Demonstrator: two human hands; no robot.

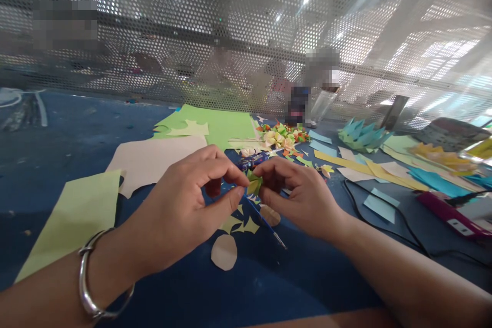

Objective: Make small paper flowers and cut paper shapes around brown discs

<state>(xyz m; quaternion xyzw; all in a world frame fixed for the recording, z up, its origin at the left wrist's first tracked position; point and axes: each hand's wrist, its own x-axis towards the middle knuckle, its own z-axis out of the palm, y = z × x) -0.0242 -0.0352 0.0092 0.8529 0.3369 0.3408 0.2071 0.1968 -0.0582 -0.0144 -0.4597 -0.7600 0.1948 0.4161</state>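
Between my two hands is a small folded green paper flower (253, 183). My right hand (300, 195) pinches its right side between thumb and curled fingers. Thumb and index finger of my left hand (188, 205), which wears a silver bangle on the wrist, close on the flower's left edge. Below it on the blue table lies a thin blue pen-like stick (265, 223). Pale green paper scraps (250, 225) and a cut pale paper disc (224, 252) lie under my hands. A dark blue glue gun or similar tool (251, 160), partly hidden, is just behind the flower.
Finished small paper flowers (282, 136) are heaped behind my hands. Green sheets (219, 123) and a pale sheet (149, 159) lie left. Blue and yellow strips (346, 161), a purple power strip (453, 215) and black cable (400, 230) lie right. A perforated metal screen (192, 61) stands behind.
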